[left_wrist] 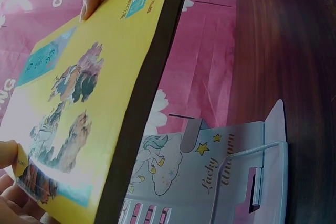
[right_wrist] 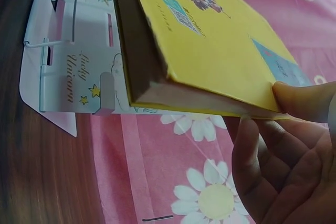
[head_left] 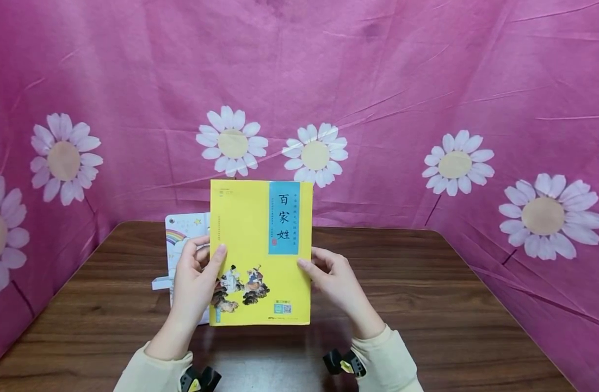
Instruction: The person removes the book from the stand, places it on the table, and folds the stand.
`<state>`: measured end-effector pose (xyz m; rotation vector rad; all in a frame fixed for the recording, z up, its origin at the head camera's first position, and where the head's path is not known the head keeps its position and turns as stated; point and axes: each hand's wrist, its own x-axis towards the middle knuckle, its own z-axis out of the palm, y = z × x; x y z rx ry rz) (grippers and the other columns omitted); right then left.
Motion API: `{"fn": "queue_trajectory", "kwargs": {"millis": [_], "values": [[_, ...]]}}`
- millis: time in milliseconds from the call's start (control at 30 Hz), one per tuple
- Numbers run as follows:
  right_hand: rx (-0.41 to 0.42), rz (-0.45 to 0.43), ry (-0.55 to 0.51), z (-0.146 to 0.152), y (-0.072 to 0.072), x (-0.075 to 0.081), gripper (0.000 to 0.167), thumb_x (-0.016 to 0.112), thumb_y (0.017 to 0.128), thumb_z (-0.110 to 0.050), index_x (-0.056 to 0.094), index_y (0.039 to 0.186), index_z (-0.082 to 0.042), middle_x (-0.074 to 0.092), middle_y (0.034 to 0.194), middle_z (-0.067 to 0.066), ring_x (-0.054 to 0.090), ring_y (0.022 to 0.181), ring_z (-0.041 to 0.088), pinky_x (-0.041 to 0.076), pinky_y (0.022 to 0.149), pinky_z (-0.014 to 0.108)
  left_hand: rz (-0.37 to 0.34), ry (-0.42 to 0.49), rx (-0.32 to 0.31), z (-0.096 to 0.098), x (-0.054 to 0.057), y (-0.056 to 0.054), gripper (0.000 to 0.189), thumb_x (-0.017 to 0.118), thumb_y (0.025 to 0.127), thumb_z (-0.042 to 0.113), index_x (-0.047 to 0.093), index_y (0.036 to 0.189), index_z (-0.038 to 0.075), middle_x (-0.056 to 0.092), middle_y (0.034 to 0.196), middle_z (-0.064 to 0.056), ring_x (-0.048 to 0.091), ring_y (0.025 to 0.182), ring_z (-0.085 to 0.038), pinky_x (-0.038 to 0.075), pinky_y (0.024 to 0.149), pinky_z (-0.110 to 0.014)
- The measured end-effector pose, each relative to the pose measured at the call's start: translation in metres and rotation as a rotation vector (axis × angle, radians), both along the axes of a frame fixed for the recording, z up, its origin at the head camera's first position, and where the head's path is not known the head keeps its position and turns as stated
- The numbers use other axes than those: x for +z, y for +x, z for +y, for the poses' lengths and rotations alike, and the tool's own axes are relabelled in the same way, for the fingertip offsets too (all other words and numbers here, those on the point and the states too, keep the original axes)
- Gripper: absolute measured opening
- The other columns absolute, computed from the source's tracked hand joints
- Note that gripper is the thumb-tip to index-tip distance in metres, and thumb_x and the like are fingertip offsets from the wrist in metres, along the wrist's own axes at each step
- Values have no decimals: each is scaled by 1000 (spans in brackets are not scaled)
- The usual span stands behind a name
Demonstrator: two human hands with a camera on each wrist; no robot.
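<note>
A thick yellow book (head_left: pixel 255 228) with a blue title panel is held up in front of me, its cover facing me. My left hand (head_left: pixel 196 277) grips its left edge, thumb on the cover and fingers behind. On the opposite edge, my right hand (head_left: pixel 335 277) pinches the book the same way. Behind the book stands a white book stand (head_left: pixel 179 250) printed with a rainbow, mostly hidden in the head view. In the left wrist view the stand (left_wrist: pixel 210 161) shows unicorn art, a clip and a wire support. The book appears apart from it.
A dark wooden table (head_left: pixel 426 305) lies beneath the hands. Pink cloth (head_left: pixel 377 71) with large white daisies surrounds its back and sides. One clip arm (head_left: pixel 162 283) of the stand juts out to the left.
</note>
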<state>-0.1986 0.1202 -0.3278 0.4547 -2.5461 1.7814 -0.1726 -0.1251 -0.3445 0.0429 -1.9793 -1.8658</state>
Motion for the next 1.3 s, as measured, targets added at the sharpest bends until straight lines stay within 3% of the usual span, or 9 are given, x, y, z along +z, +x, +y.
{"fn": "queue_trajectory", "kwargs": {"millis": [267, 433, 600, 767, 1300], "values": [[-18, -44, -5, 1, 1, 2, 33, 65, 95, -15, 65, 125, 0, 72, 91, 15, 54, 62, 13, 47, 51, 24, -21, 5, -25, 2, -1, -1, 31, 58, 101, 19, 48, 126, 3, 69, 85, 21, 60, 59, -5, 45, 45, -23], [-29, -63, -7, 4, 2, 4, 34, 65, 95, -16, 65, 126, 0, 73, 93, 16, 58, 65, 13, 48, 52, 25, -24, 18, -37, 4, -2, -1, 30, 58, 100, 17, 48, 124, 2, 69, 85, 21, 64, 64, -5, 50, 51, -23], [-38, -60, 5, 7, 0, 5, 33, 65, 96, -16, 65, 124, 0, 72, 90, 15, 56, 62, 13, 47, 51, 25, -29, 24, -52, 6, -3, -3, 29, 59, 100, 15, 49, 124, 2, 74, 93, 6, 67, 70, -6, 55, 61, -24], [-31, -58, 14, 7, 0, 4, 33, 66, 95, -17, 65, 124, 0, 72, 88, 14, 53, 59, 14, 46, 50, 27, -42, 10, -49, 6, -4, -3, 30, 59, 100, 17, 49, 125, 3, 74, 101, -8, 66, 70, -6, 55, 61, -24], [-47, -56, 45, 7, -3, 2, 33, 67, 95, -18, 66, 123, -1, 71, 84, 12, 51, 57, 14, 45, 49, 25, -39, -4, -56, 7, -7, -4, 30, 59, 100, 17, 50, 124, 3, 72, 108, -19, 66, 71, -6, 55, 62, -24]]}}
